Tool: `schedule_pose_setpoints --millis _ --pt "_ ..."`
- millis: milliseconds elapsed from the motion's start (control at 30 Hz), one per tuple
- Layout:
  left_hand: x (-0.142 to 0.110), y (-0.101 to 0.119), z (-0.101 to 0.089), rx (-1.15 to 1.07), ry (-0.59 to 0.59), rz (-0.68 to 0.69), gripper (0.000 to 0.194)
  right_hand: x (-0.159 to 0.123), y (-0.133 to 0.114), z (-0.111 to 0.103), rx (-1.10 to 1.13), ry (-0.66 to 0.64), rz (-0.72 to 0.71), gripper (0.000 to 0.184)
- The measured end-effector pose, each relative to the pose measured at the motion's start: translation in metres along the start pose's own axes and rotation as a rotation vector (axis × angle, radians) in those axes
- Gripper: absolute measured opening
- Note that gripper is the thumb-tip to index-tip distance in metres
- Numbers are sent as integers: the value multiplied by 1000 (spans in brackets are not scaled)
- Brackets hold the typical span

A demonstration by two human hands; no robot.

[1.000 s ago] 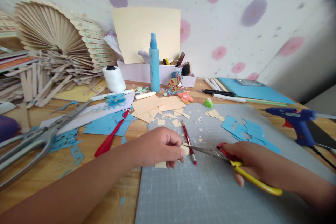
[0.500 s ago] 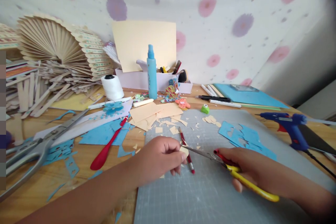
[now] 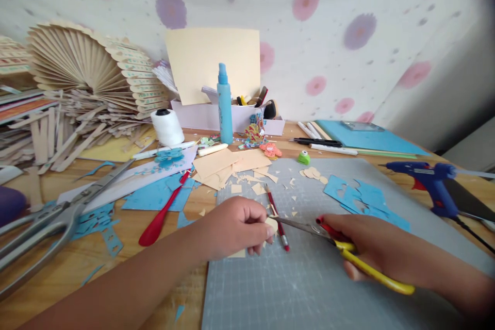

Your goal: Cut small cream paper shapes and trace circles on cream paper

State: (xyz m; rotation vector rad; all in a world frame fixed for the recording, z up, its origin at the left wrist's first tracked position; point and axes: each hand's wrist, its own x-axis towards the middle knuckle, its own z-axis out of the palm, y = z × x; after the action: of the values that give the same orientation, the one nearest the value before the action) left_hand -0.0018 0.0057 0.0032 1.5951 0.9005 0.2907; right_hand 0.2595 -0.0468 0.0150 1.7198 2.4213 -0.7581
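Between thumb and fingers, my left hand [image 3: 242,227] pinches a small cream paper piece [image 3: 272,225], partly hidden by the fingertips. My right hand [image 3: 371,242] is closed round the red and yellow handles of a pair of scissors [image 3: 305,226]. The scissors' blades point left, and their tips reach the edge of the paper piece. Under the blades, a red pencil [image 3: 277,216] lies on the grey cutting mat [image 3: 294,289]. Just beyond the hands are cream paper squares [image 3: 236,188], tiny offcuts and a small pile of rounded cream pieces [image 3: 314,174].
Large metal shears [image 3: 77,206] and a red spatula-like tool [image 3: 164,216] lie left. Blue cut paper [image 3: 363,198] and a blue glue gun [image 3: 429,175] are at right. Behind stand a blue spray bottle [image 3: 224,108], a thread cone [image 3: 167,128] and wooden-stick fans [image 3: 85,67].
The paper piece now looks rounder at its upper edge. Both hands stay nearly in place, with the scissors still at the paper. The whole view has shifted slightly.
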Motion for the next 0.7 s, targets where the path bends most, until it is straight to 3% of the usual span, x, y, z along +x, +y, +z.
schedule_pose_setpoints --millis 167,467,700 --pt "-4 3 0 145 -66 10 22 -9 -2 -6 -31 0 -44 26" --pt "0 1 -1 -28 -12 -8 21 -6 -5 -10 -35 -54 4 28" --pt "5 -7 -1 -183 101 189 22 -6 4 -9 5 -14 -14 21"
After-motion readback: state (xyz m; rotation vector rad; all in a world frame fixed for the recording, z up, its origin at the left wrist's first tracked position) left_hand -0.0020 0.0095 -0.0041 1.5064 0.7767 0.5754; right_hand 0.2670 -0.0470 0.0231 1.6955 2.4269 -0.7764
